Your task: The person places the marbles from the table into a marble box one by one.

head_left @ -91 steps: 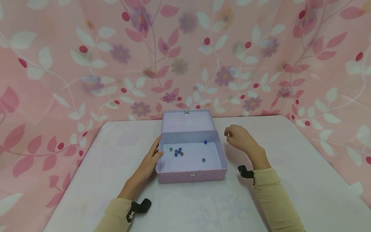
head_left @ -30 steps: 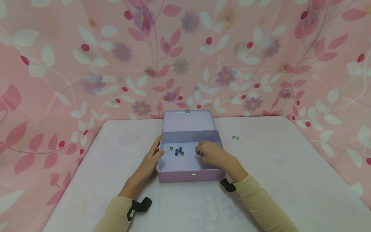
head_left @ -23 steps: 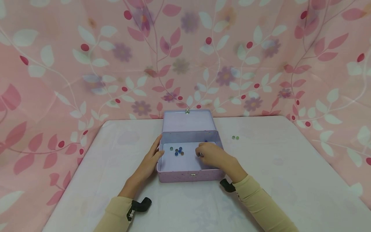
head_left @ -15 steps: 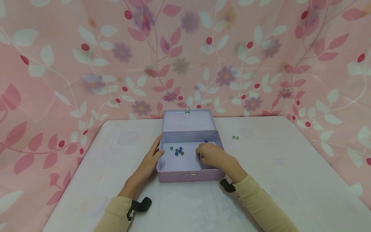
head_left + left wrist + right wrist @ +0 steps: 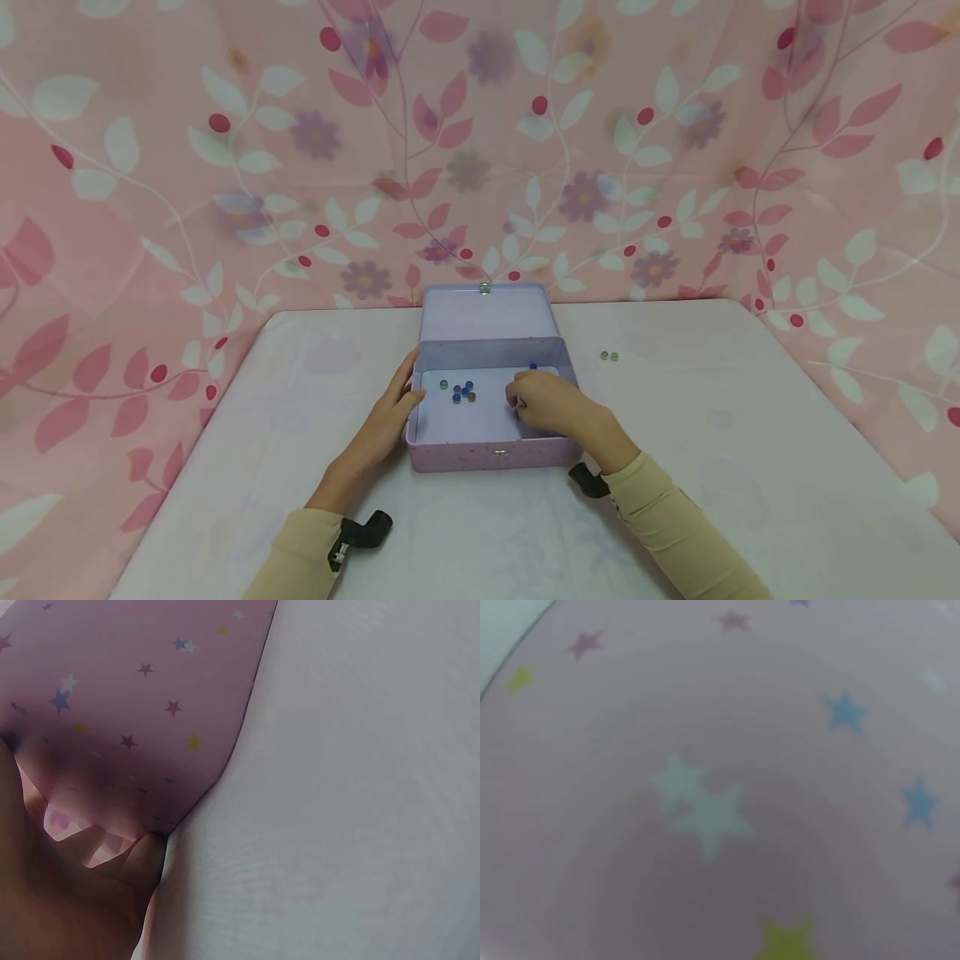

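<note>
A lilac hinged box point(image 5: 480, 457) stands open on the table in the head view. My left hand point(image 5: 386, 408) grips its left wall, thumb over the rim and fingers along the outside; the left wrist view shows this hand point(image 5: 75, 892) against the star-printed side point(image 5: 142, 712). Inside the box, my right hand point(image 5: 551, 402) bends its fingers down over the floor, pinching a small dark marble point(image 5: 521, 402) that is mostly hidden. Several marbles point(image 5: 465, 392), blue, brown and green, lie at the box's left. One blue marble point(image 5: 532, 366) sits by the back wall.
Two green marbles point(image 5: 609, 356) rest on the white tablecloth point(image 5: 712, 417) right of the box. The raised lid point(image 5: 487, 312) leans back near a pink floral curtain point(image 5: 480, 167). Only blurred star print point(image 5: 712, 817) fills the right wrist view.
My right hand has moved left from the table into the box and then stayed nearly still. Two green marbles show where it was. The left hand keeps its hold.
</note>
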`<state>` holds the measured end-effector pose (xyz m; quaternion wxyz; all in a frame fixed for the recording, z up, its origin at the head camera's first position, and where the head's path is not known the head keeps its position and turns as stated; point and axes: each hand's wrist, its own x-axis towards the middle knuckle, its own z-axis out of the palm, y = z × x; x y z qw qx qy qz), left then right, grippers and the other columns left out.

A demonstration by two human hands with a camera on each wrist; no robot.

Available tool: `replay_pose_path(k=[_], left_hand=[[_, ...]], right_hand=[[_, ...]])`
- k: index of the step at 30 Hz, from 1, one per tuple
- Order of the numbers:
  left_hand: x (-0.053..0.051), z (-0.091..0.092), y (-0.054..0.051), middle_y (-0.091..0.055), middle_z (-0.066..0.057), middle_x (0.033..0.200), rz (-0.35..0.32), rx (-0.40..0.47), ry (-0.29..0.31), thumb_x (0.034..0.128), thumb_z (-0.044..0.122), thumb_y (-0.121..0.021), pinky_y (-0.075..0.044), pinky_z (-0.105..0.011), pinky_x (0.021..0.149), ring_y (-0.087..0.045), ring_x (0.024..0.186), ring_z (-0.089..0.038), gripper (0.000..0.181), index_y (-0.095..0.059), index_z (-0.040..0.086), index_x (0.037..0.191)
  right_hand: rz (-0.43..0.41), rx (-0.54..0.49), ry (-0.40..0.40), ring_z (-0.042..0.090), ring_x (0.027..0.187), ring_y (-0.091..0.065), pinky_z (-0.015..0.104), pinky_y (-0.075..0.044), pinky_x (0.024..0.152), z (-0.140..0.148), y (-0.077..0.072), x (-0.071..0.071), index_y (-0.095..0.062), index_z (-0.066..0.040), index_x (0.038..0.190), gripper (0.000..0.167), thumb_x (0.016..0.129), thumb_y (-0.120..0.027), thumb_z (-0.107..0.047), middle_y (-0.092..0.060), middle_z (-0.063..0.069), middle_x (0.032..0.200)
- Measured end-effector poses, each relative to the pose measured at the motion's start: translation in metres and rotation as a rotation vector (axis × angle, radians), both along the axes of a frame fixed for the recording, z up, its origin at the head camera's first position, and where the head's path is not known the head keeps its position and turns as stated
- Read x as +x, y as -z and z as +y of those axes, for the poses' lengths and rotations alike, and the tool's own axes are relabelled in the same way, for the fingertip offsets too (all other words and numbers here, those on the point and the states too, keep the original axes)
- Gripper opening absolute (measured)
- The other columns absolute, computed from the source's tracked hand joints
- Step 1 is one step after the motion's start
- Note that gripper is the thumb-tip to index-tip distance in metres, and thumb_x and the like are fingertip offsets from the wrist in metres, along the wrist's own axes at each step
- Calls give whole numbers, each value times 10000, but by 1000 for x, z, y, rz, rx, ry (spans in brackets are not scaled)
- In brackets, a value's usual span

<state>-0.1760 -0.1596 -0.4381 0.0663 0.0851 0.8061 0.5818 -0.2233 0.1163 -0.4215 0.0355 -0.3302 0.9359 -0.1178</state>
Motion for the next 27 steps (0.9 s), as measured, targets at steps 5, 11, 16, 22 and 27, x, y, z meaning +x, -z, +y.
replay_pose_path(k=[5,11,16,22,27], left_hand=[[-1,0,2,-72,67,1687,7,16,4,1057,234,-390,-150,-656,1194,-122,1541,-409,637,-82,345,1603],[-2,0,2,-66,65,1688,4,10,6,1057,237,-388,-141,-640,1202,-113,1546,-396,637,-78,344,1603],[-1,0,0,-70,53,1689,4,-1,2,1057,229,-389,-141,-634,1205,-122,1544,-398,639,-78,332,1606],[1,0,-1,-72,39,1689,7,-6,2,1059,243,-389,-147,-631,1206,-128,1543,-396,636,-77,327,1607],[1,0,-1,-71,39,1690,12,-5,5,1058,257,-390,-145,-636,1203,-126,1542,-402,633,-80,334,1605]], right_hand=[[4,-2,7,109,781,-556,287,-512,717,1,0,-1,-755,-103,931,139,872,-659,-22,-674,-1,926],[21,-30,0,145,891,-626,320,-541,789,6,-4,-4,-755,-98,974,152,878,-653,-38,-693,13,978],[73,-72,-2,163,943,-641,337,-555,838,14,-11,-8,-744,-76,1025,166,886,-662,-39,-686,16,1001],[113,-142,31,154,932,-633,343,-561,847,28,-22,-16,-739,-79,1037,161,898,-665,-44,-679,20,1010],[129,-203,67,178,920,-622,358,-556,844,41,-32,-20,-737,-70,1024,162,899,-644,-24,-683,52,1005]])
